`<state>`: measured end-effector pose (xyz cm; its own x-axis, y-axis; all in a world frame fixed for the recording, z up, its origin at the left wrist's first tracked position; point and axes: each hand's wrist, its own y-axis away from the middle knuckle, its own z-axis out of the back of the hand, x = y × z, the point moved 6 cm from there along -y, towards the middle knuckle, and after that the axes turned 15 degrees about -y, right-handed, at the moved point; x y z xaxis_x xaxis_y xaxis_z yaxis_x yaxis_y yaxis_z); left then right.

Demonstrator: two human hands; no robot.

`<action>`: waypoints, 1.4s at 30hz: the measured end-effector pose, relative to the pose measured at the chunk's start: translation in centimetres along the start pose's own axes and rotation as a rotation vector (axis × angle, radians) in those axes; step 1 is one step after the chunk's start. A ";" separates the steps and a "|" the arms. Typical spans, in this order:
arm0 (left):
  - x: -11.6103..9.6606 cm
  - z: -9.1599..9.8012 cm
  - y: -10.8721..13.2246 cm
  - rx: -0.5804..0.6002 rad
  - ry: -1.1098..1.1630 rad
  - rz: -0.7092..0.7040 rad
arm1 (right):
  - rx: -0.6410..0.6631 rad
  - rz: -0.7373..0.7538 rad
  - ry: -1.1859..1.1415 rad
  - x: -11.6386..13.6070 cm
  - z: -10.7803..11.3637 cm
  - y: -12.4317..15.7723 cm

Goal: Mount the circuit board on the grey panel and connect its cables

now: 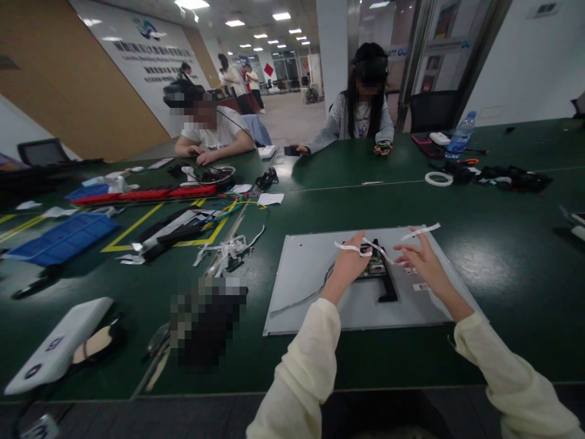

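Note:
A light grey panel (301, 274) lies on the green table in front of me. On it rests a circuit board (377, 267) with a black bracket (388, 289) and a grey cable (297, 303) running off to the left. My left hand (351, 262) is over the board's left side, fingers closed together, with white strips (354, 249) at its fingertips; its exact grip is unclear. To the right of the board, my right hand (423, 259) is raised over the panel with its fingers bent, and a white strip (418, 232) is at its fingertips.
Left of the panel lie scrap strips (231, 250), a blue tray (64, 236) and a white device (59, 344). Tape roll (439, 178) and water bottle (461, 135) stand farther right. Two people sit across the table.

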<state>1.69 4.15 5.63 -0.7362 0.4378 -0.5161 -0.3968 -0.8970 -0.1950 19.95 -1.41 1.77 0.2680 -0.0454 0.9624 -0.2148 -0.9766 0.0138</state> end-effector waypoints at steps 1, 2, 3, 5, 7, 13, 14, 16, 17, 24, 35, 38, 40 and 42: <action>-0.3 0.4 0.3 -0.030 0.104 0.016 | -0.009 0.007 -0.058 0.7 -0.3 0.6; -0.7 0.7 0.8 -0.048 0.213 0.036 | -0.006 0.002 -0.136 1.3 -0.8 1.4; -1.0 0.8 1.3 -0.047 0.319 0.064 | 0.012 -0.019 -0.232 1.8 -1.5 2.3; -1.9 0.7 2.4 -0.003 0.483 0.105 | 0.080 -0.103 -0.401 2.2 -3.4 4.3; -2.7 0.3 3.6 0.068 0.621 0.153 | 0.144 -0.183 -0.491 2.1 -5.3 6.3; -3.5 0.3 6.4 0.066 0.677 0.177 | 0.197 -0.242 -0.453 0.5 -7.1 9.3; -3.5 0.5 6.7 0.045 0.652 0.176 | 0.183 -0.232 -0.420 0.3 -6.9 9.3; -3.5 0.8 7.3 0.017 0.594 0.162 | 0.137 -0.196 -0.351 0.1 -6.3 9.3; -3.6 1.0 7.6 0.005 0.570 0.153 | 0.109 -0.174 -0.320 0.0 -6.0 9.2; -3.8 0.8 9.5 -0.012 0.485 0.155 | -0.017 -0.018 -0.172 -0.1 -5.3 8.7; -2.5 0.0 9.2 0.037 0.136 0.081 | -0.127 0.276 0.492 2.3 -1.1 7.2; -2.9 -0.9 8.8 0.010 0.057 0.115 | -0.064 0.391 0.593 1.8 -1.3 7.1; -3.1 -1.5 8.7 0.001 0.006 0.134 | -0.039 0.435 0.632 1.4 -1.4 7.0; -3.2 -2.0 8.8 0.002 -0.019 0.135 | -0.042 0.437 0.654 1.0 -1.2 7.0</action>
<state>1.72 -5.25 3.90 -0.7934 0.3141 -0.5214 -0.2945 -0.9477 -0.1228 17.60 -8.00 3.13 -0.4534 -0.2776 0.8469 -0.2119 -0.8894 -0.4050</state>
